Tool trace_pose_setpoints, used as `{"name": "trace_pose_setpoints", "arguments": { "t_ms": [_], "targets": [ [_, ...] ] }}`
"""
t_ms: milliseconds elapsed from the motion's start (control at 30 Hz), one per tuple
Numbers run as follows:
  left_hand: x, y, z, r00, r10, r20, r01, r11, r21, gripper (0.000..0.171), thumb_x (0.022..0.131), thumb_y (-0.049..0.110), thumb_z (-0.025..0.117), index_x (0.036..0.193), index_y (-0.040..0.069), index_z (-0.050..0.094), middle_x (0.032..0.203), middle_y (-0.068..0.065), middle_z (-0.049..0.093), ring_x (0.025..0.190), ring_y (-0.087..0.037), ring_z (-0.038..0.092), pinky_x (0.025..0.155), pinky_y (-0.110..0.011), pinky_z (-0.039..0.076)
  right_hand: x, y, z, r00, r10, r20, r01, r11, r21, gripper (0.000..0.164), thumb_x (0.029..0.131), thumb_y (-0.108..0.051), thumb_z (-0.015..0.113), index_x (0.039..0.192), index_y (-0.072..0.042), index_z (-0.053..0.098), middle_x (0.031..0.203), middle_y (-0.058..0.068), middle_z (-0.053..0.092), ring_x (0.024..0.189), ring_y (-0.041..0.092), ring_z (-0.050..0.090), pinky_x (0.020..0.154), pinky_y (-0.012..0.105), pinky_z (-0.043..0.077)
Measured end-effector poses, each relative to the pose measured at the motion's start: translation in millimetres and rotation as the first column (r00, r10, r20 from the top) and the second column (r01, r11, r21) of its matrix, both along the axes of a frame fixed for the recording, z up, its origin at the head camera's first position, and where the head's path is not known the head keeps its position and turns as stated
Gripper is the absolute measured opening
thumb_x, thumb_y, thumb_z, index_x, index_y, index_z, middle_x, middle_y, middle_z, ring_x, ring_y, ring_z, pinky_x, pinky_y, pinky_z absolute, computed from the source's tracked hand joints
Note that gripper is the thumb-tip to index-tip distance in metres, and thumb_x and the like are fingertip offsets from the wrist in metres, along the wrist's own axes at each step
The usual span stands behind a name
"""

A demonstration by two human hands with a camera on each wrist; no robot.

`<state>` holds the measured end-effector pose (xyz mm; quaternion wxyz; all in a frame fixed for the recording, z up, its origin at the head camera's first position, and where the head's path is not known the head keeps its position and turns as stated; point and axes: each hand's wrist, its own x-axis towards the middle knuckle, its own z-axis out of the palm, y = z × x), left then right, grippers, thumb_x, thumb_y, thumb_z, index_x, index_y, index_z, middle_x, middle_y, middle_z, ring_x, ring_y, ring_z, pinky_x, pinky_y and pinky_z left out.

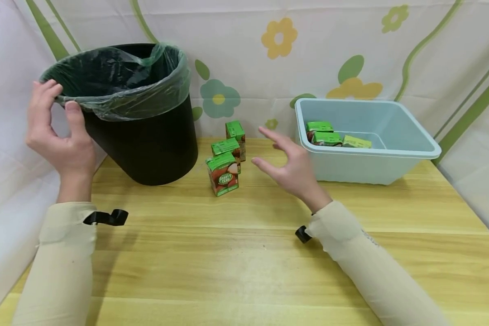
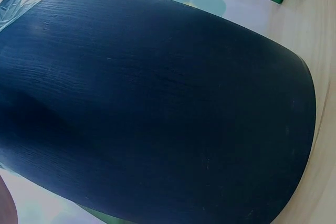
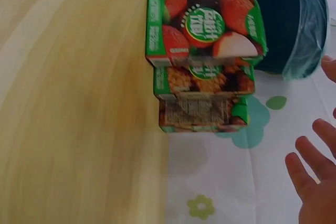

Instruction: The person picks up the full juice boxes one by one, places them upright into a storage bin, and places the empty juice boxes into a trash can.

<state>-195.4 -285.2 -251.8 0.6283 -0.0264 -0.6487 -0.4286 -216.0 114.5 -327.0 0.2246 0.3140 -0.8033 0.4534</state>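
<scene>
At the rim of a black trash bin (image 1: 146, 145) lined with a thin translucent green bag (image 1: 146, 102), my left hand (image 1: 61, 127) grips the near-left edge, fingertips over the lip and thumb at the outside. The bin's dark side fills most of the left wrist view. Three small drink cartons with green tops stand in a row on the table: a front one (image 1: 223, 176), a middle one (image 1: 227, 147) and a rear one (image 1: 236, 131). Just right of them hovers my right hand (image 1: 289, 165), fingers spread and holding nothing. In the right wrist view the front carton (image 3: 205, 30) shows red fruit.
A light blue plastic tub (image 1: 350, 167) stands on the right side of the wooden table (image 1: 236, 262). Inside it lie two green-topped cartons (image 1: 327, 138) and a yellowish one (image 1: 356, 142). A flower-patterned white curtain (image 1: 244, 54) hangs behind everything.
</scene>
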Motion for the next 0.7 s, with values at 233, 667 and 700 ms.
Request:
{"name": "trace_pose_setpoints", "arguments": {
  "t_ms": [233,667,700],
  "targets": [
    [1.9,-3,-0.9,1.000,0.008,0.003,-0.008,1.000,0.002,0.034,0.091,0.034,0.064,0.116,0.017,0.081,0.127,0.003,0.078,0.141,-0.010,0.060,0.126,-0.026,0.037,-5.2,-27,-1.5,0.944,0.142,0.298,-0.131,0.990,-0.057,0.064,0.096,-0.027,0.080,0.155,-0.022,0.056,0.157,0.003,0.059,0.130,0.030,0.068,0.105,0.043,0.059],
    [-0.8,-2,0.0,1.000,0.000,-0.021,0.000,1.000,0.001,0.035,0.090,0.033,0.064,0.115,0.016,0.081,0.125,0.001,0.079,0.140,-0.014,0.062,0.126,-0.027,0.038,-8.1,-52,-9.5,0.914,0.142,0.379,-0.160,0.987,0.016,0.049,0.097,-0.026,0.079,0.144,-0.018,0.066,0.135,0.002,0.071,0.123,0.024,0.066,0.096,0.044,0.062],
    [-1.2,-2,-0.1,1.000,0.003,-0.018,-0.003,1.000,-0.001,0.035,0.091,0.033,0.064,0.115,0.016,0.081,0.126,0.001,0.078,0.140,-0.013,0.061,0.126,-0.027,0.038,-8.2,-53,-9.9,0.920,0.135,0.367,-0.157,0.987,0.031,0.048,0.097,-0.026,0.079,0.143,-0.018,0.067,0.134,0.001,0.071,0.122,0.025,0.067,0.095,0.043,0.063]
  ]
}}
